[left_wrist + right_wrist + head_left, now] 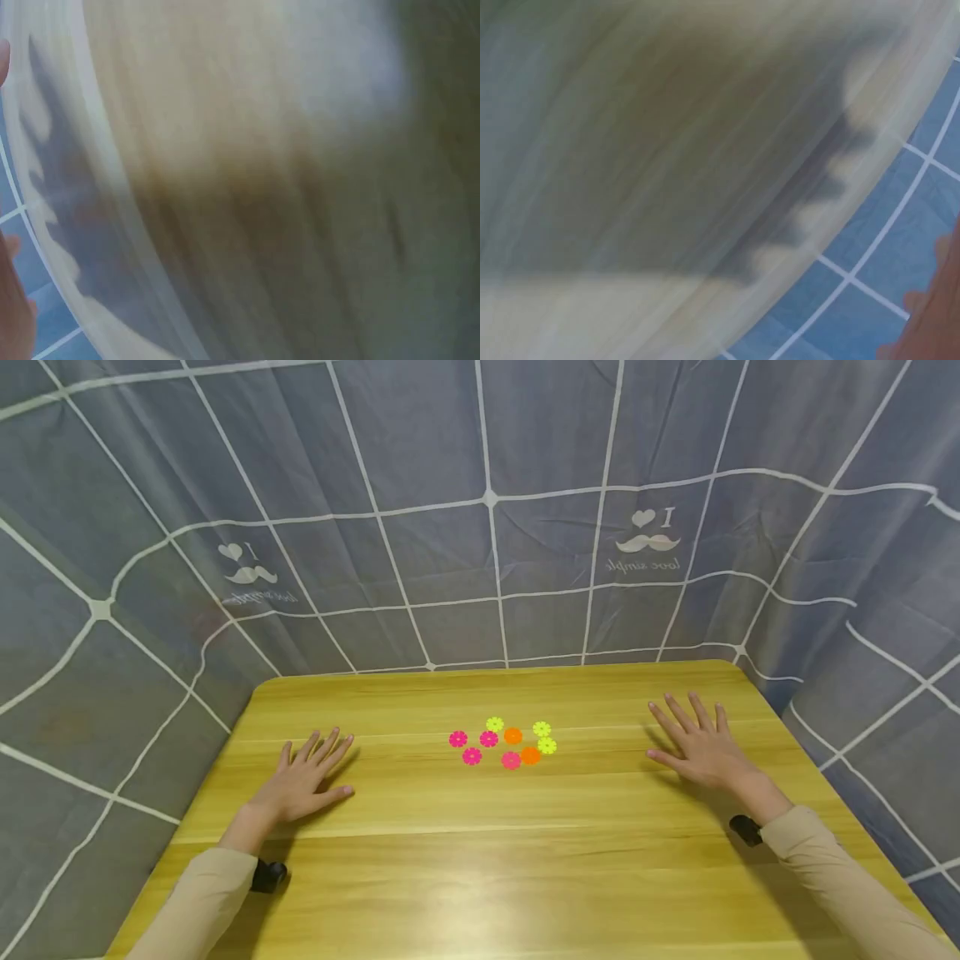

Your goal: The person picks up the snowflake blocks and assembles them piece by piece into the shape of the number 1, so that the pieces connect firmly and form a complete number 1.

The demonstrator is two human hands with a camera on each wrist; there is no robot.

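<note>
Several small flat discs with scalloped, slotted edges lie on the table (480,827), loosely grouped at its middle. The pink ones, such as the pink disc (458,739), are mostly on the group's left. An orange disc (513,736) lies among them, and a yellow-green disc (542,728) is on the right side. My left hand (300,782) is palm down left of the discs, fingers spread and holding nothing. To their right, my right hand (703,752) is likewise spread with nothing in it. Both wrist views show only a sliver of the hand and its shadow on the wood.
A grey curtain (435,552) with white grid lines hangs behind the table and along both sides. Black wrist cameras, such as the left one (267,876), sit under the sleeve cuffs. The table's back edge runs beyond the discs.
</note>
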